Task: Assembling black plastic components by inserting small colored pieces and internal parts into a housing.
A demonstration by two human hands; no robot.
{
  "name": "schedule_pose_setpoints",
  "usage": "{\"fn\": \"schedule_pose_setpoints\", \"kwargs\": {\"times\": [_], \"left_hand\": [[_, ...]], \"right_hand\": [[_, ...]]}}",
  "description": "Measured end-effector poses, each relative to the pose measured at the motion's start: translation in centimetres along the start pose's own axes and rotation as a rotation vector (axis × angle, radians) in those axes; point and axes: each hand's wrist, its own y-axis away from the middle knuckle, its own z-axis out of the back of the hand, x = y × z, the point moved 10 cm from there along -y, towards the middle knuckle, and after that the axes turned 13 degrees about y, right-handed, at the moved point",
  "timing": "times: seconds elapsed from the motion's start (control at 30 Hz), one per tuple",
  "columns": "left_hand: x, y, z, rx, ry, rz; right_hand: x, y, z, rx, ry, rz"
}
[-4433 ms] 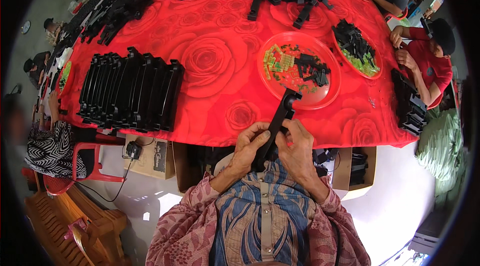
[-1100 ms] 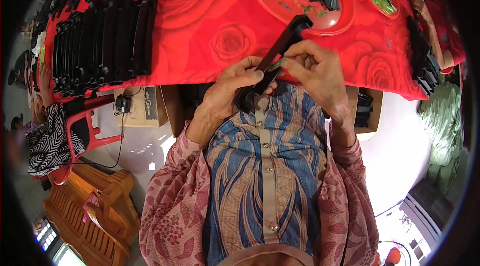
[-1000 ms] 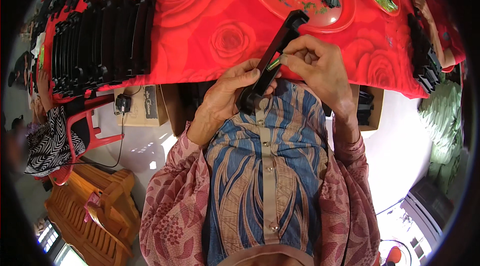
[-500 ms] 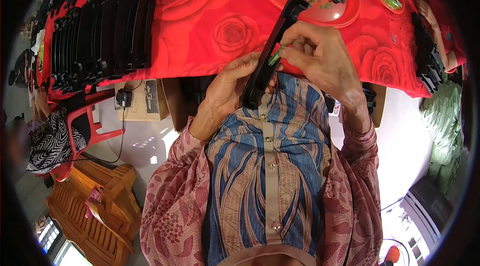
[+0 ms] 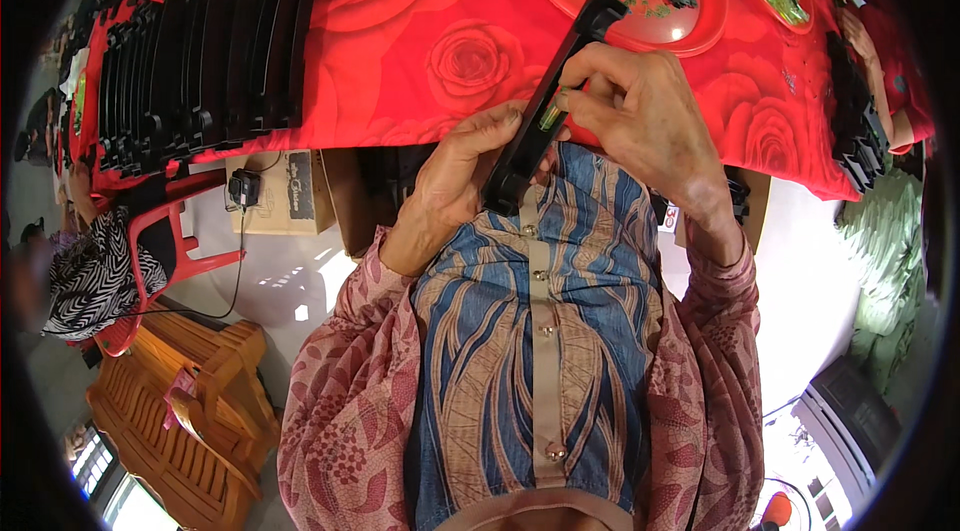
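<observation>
A long black plastic bar [image 5: 562, 71] slants from my chest up toward the table edge. My left hand [image 5: 462, 169] grips its lower half from the left. My right hand [image 5: 640, 111] rests against its middle from the right, pinching a small yellow-green piece [image 5: 549, 115] against the bar. Just beyond the bar's upper end stands a red plate [image 5: 690, 26] holding green pieces and small black parts.
A red rose-patterned tablecloth [image 5: 420, 41] covers the table. A row of black curved bars [image 5: 200, 61] stands on its left part. Another person's hand [image 5: 850, 21] works at the right edge beside stacked black parts [image 5: 855, 141]. A red chair [image 5: 170, 221] and a wooden bench [image 5: 190, 411] stand at lower left.
The view has tilted down and closer. My hands have kept the bar between them, and my right hand has shifted along it to press the small green piece at its middle.
</observation>
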Motion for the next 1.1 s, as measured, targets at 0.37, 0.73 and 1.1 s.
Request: {"fn": "schedule_pose_setpoints", "kwargs": {"times": [0.37, 0.73, 1.1], "left_hand": [[-1.2, 1.2, -1.1, -0.181, -0.303, -0.232], [-3.0, 2.2, -3.0, -0.206, -0.671, -0.511], [-3.5, 2.2, -2.2, -0.241, -0.890, -0.623]], "right_hand": [[2.2, 3.2, -0.3, -0.342, 0.146, 0.183], [4.2, 4.3, -1.6, -0.443, 0.348, 0.270], [4.3, 4.8, -3.7, -0.337, 0.660, 0.334]]}}
